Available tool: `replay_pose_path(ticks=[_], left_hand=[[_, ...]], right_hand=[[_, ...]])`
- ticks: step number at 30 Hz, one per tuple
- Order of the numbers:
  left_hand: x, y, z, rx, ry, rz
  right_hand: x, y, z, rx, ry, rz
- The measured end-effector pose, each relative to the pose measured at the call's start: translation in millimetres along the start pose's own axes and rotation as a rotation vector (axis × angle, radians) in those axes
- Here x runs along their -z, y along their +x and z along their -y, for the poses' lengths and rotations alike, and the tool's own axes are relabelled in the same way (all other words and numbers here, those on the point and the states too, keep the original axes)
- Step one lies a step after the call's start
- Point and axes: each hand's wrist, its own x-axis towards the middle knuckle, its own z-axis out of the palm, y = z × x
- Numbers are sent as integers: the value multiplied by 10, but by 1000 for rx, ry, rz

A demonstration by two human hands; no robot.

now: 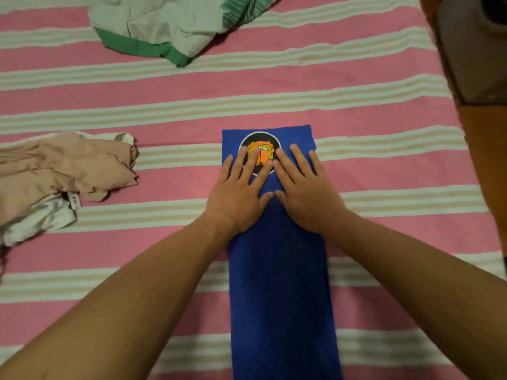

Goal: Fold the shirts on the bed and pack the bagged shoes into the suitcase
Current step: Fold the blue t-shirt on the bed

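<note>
The blue shirt (279, 270) lies on the bed (356, 105) folded into a long narrow strip, its long axis running straight away from the person, from the near edge of the view out toward the middle of the striped pink and cream cover. Its far end carries a round black badge (259, 152) with an orange figure, facing up, and the far right corner of the strip sits slightly skewed. Both hands rest flat on that far part of the strip, side by side, thumbs almost meeting over the middle. The left hand (238, 193) has its fingers (253, 163) straight and spread, lying across the badge and pressing the cloth down; it grips nothing. The right hand (304, 193) is likewise laid open, fingers stretched and a little fanned, its palm on the blue cloth just right of the badge. Well to the left lies a crumpled beige and white shirt (60, 174) with a label showing, and at the far side of the bed a rumpled white and green shirt (164, 26).
</note>
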Motion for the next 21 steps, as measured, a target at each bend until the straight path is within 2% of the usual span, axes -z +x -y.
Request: replay_pose_path(ticks=[1,4,7,9,11,14,17,21], left_hand=[[5,-211,-54,-66,5,-6],[-254,-1239,-231,-402,-11,95],[-601,-2309,-357,-689,15,153],[-797,-2719,-461,-765,72,157],[-887,-2852,-577,-767,107,106],[-837,-2875,-731,-751,63,2],[-705,-2886,-797,-652,-38,29],[-445,-3107,-732,-419,-378,61]], right_hand=[[14,-222,72,105,12,-4],[-101,-1323,278,429,78,125],[-184,-2310,356,626,86,255],[-261,-2655,420,721,66,287],[-312,-2809,539,816,60,249],[-307,-2910,708,841,88,152],[-217,-2903,798,720,172,159],[139,-2975,787,470,515,135]])
